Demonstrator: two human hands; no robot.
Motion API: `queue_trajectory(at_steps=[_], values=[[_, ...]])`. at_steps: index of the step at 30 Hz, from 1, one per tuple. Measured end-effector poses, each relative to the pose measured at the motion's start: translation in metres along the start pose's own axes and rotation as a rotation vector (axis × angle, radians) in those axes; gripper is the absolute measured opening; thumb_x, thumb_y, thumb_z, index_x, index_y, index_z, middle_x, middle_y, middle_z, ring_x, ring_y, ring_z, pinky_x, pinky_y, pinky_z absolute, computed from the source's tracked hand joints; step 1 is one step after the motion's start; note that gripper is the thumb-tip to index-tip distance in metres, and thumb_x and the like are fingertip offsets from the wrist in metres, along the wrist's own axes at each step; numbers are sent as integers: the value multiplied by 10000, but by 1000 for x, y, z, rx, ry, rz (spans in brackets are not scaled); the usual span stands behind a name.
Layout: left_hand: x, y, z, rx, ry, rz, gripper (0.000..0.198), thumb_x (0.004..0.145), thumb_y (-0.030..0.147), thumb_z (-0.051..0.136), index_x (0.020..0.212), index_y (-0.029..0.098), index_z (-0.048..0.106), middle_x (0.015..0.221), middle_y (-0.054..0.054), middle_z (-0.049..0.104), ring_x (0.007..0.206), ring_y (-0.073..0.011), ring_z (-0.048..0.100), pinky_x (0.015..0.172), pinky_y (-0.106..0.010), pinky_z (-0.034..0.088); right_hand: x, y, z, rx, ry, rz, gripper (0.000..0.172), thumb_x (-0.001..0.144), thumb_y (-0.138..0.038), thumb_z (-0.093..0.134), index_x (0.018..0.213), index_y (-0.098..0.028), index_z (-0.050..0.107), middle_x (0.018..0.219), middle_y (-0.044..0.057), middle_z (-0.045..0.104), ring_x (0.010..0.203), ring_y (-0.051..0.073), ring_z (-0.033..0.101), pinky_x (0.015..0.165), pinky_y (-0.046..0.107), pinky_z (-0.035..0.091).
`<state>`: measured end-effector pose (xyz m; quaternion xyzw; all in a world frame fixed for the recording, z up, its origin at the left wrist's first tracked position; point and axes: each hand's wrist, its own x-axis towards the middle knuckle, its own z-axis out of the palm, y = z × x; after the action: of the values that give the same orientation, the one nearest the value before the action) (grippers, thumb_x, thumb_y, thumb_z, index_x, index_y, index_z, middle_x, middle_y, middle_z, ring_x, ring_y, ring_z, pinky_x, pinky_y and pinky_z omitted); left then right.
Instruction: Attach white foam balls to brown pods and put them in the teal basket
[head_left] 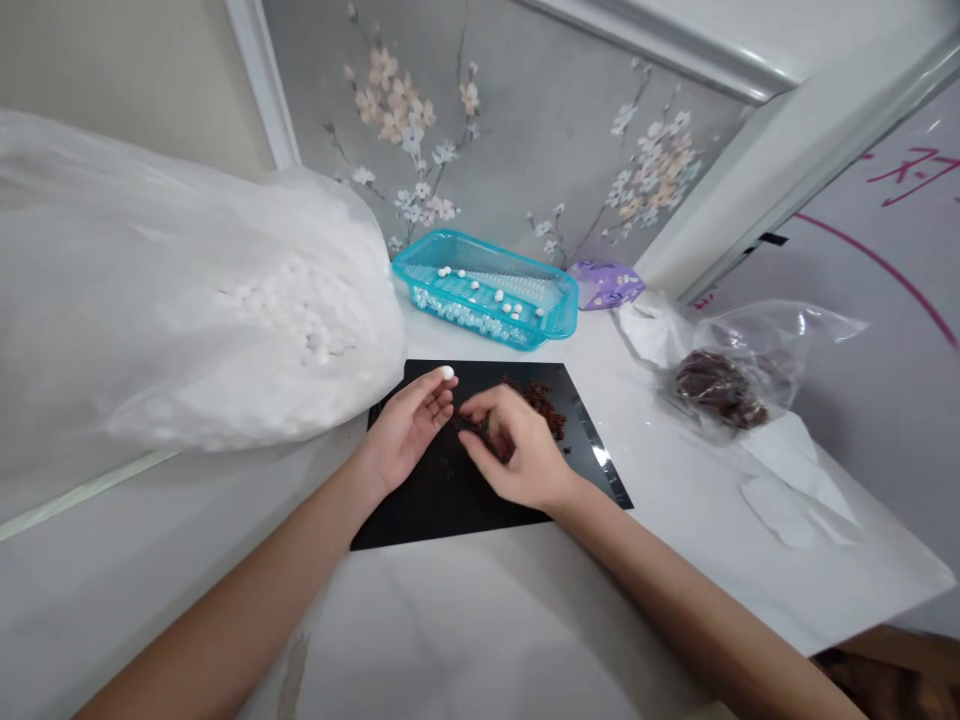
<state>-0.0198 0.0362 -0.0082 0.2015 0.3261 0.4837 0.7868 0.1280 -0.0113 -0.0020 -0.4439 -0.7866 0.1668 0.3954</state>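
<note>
My left hand (409, 425) rests palm up on a black mat (480, 490), its fingers curled, with a small white bead (448, 372) pinched at the fingertips. My right hand (514, 445) lies just right of it, fingers bent and pinched over a small dark bit beside a little heap of dark brown crumbs (541, 403) on the mat. What the right fingers hold is too small to name.
A big clear bag of white beads (225, 320) fills the left. A turquoise basket (551, 318) with several white beads stands behind the mat. A clear bag of dark brown material (720, 385) and white paper (795, 470) lie to the right.
</note>
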Motion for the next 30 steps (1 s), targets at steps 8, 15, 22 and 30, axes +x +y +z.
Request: queue_trajectory(at_steps=[8,15,22,30], values=[[1,0,-2,-2,-42,-10,73,763,121,616,808,120,674,774,-22,686,626,-49,593,617,-155,504,-9,-1,3,2,-380,-40,86,788,-142,537,828,-183,601,811,15,588,649,89,535,574,202,438],[0,-1,-1,120,-62,3,89,722,162,665,802,139,698,800,-14,700,633,-43,584,644,-146,481,-9,6,10,153,66,58,79,830,-203,532,827,-190,610,798,16,580,524,61,472,503,209,425],[-4,-4,2,348,-157,-1,160,697,234,698,831,157,740,829,-42,723,748,-91,598,757,-195,443,-6,8,9,210,341,196,77,818,-232,555,766,-177,565,718,2,544,553,78,473,502,222,400],[-5,-4,3,359,-131,12,143,690,222,704,818,174,744,852,-38,720,744,-93,587,748,-200,442,-7,11,11,260,310,248,99,835,-265,534,790,-176,541,763,4,531,529,62,446,487,222,382]])
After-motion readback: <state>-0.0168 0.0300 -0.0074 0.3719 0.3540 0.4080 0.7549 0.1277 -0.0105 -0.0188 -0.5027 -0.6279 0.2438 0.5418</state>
